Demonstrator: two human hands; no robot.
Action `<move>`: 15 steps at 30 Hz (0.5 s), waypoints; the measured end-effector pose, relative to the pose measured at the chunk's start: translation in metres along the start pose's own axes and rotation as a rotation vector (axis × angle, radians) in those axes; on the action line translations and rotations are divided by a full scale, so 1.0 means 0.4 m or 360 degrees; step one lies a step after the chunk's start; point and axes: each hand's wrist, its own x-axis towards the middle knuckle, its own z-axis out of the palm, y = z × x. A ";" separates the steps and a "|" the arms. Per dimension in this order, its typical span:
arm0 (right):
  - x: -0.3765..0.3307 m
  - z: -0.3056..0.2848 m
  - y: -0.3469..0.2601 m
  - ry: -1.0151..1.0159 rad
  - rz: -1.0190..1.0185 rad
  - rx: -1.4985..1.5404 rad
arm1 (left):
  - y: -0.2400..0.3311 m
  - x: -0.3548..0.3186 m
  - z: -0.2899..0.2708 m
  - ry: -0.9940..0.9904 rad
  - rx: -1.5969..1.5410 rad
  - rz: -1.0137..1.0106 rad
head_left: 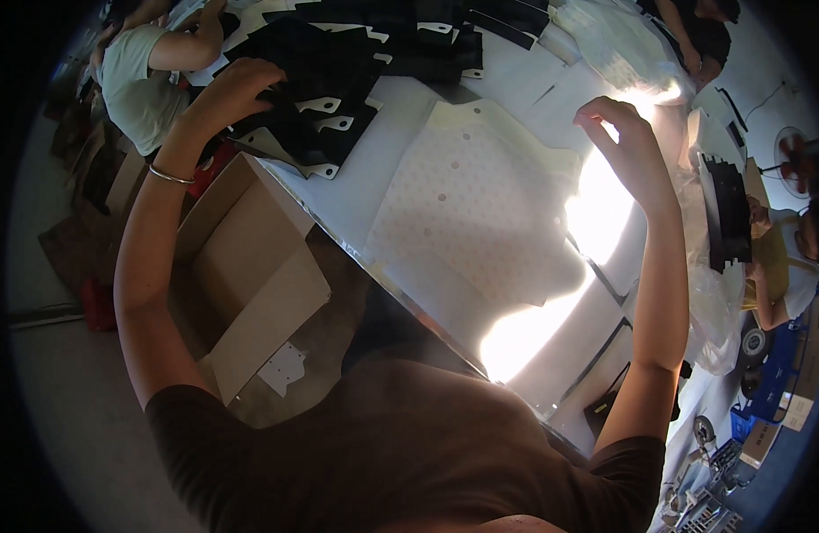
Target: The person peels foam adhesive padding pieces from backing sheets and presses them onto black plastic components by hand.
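Observation:
My left hand reaches to the near left edge of a spread of black flat sheets with pale tabs that have holes. Its fingers are bent and apart, over or against the sheets; I cannot tell which. Above the right part of the white table, my right hand is raised with bent fingers, a gap between thumb and fingers, and nothing in it. Between my hands, a pale shaped sheet with a dotted pattern and several small holes lies flat on the table.
Below the table's left edge stands an open cardboard box, near a small white piece. Strong glare covers the table's right part. Clear plastic wrap lies at the right. Other people are at work around the table.

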 end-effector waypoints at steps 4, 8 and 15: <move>-0.138 -0.006 0.049 0.0112 0.0312 0.0122 | -0.011 -0.014 -0.041 0.0096 0.0090 0.0085; -0.303 -0.049 0.087 0.0215 0.0680 0.0229 | 0.209 -0.049 -0.218 0.0194 0.0157 -0.0074; -0.368 -0.048 0.112 0.0316 0.0738 0.0415 | 0.803 -0.042 -0.191 0.0284 -0.0249 0.0816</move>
